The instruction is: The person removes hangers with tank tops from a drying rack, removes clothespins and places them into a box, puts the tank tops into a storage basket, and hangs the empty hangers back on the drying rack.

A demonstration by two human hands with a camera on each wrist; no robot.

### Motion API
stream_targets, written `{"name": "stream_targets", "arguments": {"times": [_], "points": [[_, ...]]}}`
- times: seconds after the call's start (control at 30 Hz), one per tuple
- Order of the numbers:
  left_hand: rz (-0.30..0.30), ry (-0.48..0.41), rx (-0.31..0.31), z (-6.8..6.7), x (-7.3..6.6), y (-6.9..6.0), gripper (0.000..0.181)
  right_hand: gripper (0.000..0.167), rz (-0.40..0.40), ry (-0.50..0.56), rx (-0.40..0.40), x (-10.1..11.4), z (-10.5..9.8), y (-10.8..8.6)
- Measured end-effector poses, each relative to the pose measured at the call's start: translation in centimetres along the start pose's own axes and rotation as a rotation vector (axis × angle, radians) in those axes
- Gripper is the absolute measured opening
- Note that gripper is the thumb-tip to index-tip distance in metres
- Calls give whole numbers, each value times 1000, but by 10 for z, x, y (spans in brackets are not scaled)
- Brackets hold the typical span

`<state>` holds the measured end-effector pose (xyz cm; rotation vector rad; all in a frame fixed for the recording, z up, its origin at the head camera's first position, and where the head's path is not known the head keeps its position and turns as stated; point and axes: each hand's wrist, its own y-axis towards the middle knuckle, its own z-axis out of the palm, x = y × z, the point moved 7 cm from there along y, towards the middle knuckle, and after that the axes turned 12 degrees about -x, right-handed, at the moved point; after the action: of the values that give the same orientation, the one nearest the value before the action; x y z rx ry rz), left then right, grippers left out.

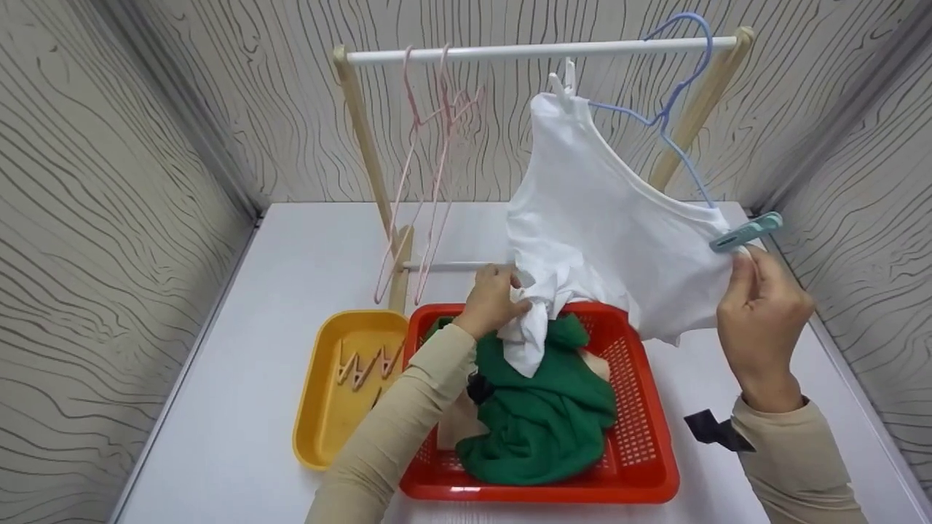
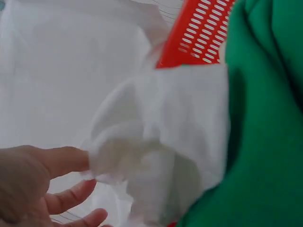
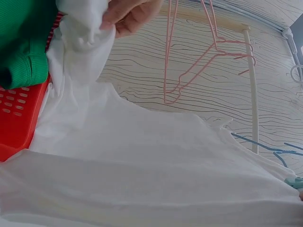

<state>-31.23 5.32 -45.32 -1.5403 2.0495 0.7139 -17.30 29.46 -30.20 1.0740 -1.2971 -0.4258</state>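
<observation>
A white shirt (image 1: pixel 619 218) hangs tilted on a blue hanger (image 1: pixel 681 91), whose hook is at the rod's right end. A white clothespin (image 1: pixel 564 81) sits at the shirt's left shoulder, and a teal clothespin (image 1: pixel 746 231) clips its right shoulder. Just below the teal clip, my right hand (image 1: pixel 764 316) pinches the shirt's edge between thumb and fingers. Over the basket, bunched fabric of the same shirt is pinched by my left hand (image 1: pixel 495 300); the left wrist view shows its other fingers (image 2: pixel 71 197) apart from the cloth.
A red basket (image 1: pixel 652 437) below holds a green garment (image 1: pixel 546 415) and some beige cloth. Left of it stands a yellow tray (image 1: pixel 309 407) with several clothespins (image 1: pixel 357 375). Two pink hangers (image 1: pixel 437 175) hang on the white rod (image 1: pixel 510 52) of a wooden-legged rack.
</observation>
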Motion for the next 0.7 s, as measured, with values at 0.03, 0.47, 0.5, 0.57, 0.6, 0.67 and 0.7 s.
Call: {"name": "stream_targets", "arguments": {"times": [0.03,0.47,0.5,0.57,0.6,0.67,0.7], "points": [[-20,35,23,4,3,1,40,21,0,0,1,0,0,0],[-4,213,135,27,8,12,25,22,1,19,15,2,1,0],[3,229,128,27,6,11,26,22,4,21,18,2,2,0],[16,260,118,27,5,10,28,23,9,23,21,2,1,-1],[21,266,112,28,4,10,30,23,10,24,22,1,1,-1],[35,279,100,28,3,9,32,23,7,22,21,1,1,-1],[45,287,93,28,3,8,32,23,4,21,21,1,1,-1]]}}
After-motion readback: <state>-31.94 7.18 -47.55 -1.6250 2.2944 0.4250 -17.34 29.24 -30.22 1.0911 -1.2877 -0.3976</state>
